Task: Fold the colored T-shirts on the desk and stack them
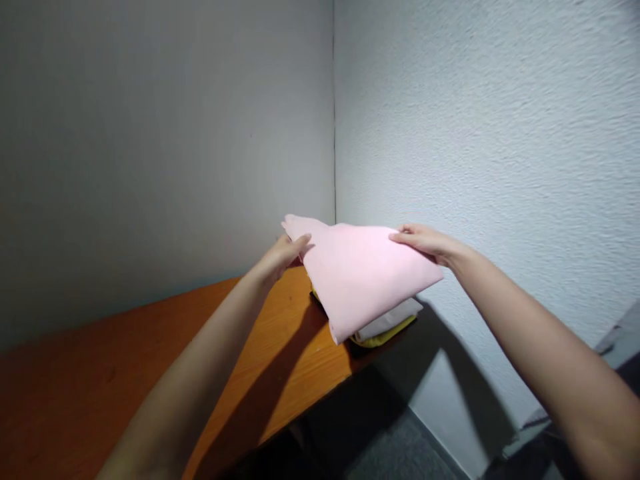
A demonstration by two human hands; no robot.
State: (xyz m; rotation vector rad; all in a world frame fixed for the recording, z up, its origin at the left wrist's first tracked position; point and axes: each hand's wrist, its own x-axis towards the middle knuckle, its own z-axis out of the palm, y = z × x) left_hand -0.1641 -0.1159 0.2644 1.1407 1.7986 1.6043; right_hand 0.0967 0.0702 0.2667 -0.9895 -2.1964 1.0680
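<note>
A folded pink cloth lies on top of a small pile of folded cloths, with a white one and a yellow one showing beneath it. The pile sits at the right end of an orange-brown wooden table, in the corner of the room. My left hand grips the cloth's far left edge, fingers closed on it. My right hand holds the cloth's far right edge, fingers curled over the top.
Two grey-white walls meet in a corner right behind the pile. The table's front edge runs diagonally; below it lies dark grey floor. A dark object shows at the lower right edge.
</note>
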